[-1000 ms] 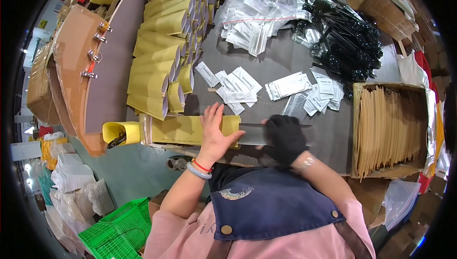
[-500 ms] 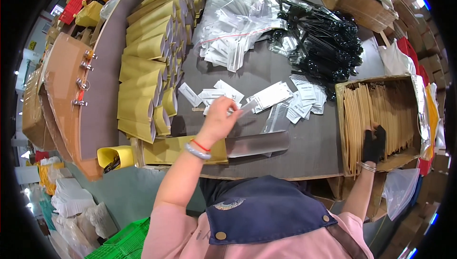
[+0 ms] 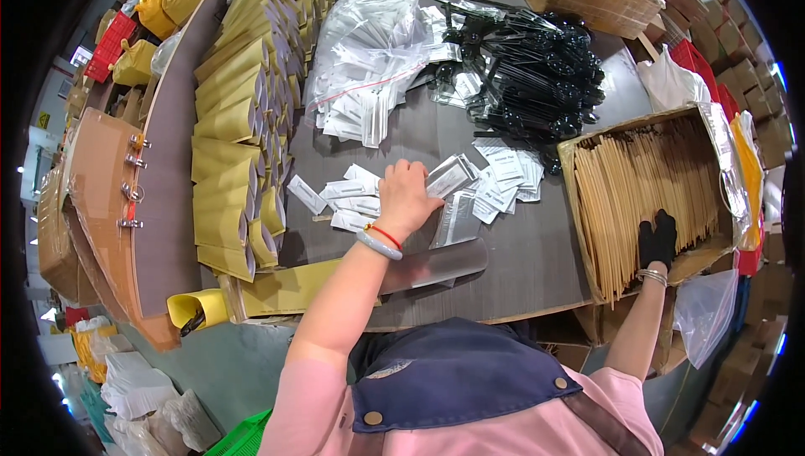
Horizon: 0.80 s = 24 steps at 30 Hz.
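My left hand (image 3: 407, 198), bare with a red cord and pale bangle at the wrist, is over the middle of the table. Its thumb and fingers close around the near-left end of a small stack of slim packets (image 3: 454, 174), the top one clear and dark-striped. Small white packets (image 3: 350, 194) lie left of it, and a clear pouch (image 3: 458, 219) lies just below the stack. At the right, my right hand (image 3: 657, 240) wears a black glove. Its fingers are apart, resting on upright brown flat pieces (image 3: 620, 196) packed in a cardboard box (image 3: 584, 242).
Yellow padded envelopes (image 3: 225, 171) stand in rows at the left. A clear bag of white packets (image 3: 365, 62) and a heap of black long-handled items (image 3: 537, 74) lie farther back. Loose square white packets (image 3: 507, 172) are right of centre. A yellow container (image 3: 198, 307) hangs at the near-left corner.
My left hand has moved right, from holding a clear strip to the slim packet stack. My right hand stays at the box, its fingers now less curled. The whole view has shifted slightly.
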Each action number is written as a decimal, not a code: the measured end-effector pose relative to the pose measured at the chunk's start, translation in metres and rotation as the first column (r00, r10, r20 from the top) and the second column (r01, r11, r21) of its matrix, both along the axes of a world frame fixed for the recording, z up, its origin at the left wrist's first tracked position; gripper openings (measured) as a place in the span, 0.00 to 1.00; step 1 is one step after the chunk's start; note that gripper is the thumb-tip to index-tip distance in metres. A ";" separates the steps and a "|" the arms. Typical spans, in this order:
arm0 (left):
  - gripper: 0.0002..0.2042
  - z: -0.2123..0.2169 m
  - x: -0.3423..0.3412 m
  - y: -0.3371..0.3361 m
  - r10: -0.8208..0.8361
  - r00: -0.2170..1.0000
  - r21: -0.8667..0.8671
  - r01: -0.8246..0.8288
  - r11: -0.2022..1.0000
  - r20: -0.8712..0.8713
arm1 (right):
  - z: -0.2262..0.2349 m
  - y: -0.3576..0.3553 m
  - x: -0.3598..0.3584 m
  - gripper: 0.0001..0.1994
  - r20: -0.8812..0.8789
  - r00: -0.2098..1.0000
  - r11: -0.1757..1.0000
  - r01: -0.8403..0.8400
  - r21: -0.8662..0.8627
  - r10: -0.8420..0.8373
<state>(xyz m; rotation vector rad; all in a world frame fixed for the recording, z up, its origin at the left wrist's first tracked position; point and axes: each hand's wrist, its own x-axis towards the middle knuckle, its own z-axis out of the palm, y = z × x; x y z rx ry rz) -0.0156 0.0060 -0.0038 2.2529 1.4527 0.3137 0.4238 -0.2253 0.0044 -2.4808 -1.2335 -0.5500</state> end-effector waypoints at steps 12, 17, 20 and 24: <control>0.15 0.046 -0.050 -0.050 -0.034 0.968 -0.504 0.160 0.849 0.250 | 0.032 0.034 -0.013 0.12 -0.162 0.934 0.847 0.203 -0.492 -0.319; 0.19 0.033 -0.003 -0.042 -0.261 0.904 0.075 0.251 0.965 0.339 | 0.040 0.039 -0.018 0.15 -0.097 0.935 0.779 0.222 -0.586 -0.340; 0.20 0.008 0.056 -0.022 -0.319 0.857 0.182 0.267 0.946 0.405 | 0.037 0.033 -0.011 0.18 -0.117 0.944 0.790 0.187 -0.583 -0.309; 0.21 -0.003 0.095 -0.002 -0.219 0.952 0.140 0.192 0.971 0.214 | 0.047 0.023 -0.012 0.19 -0.310 0.890 0.942 0.308 -0.132 -0.334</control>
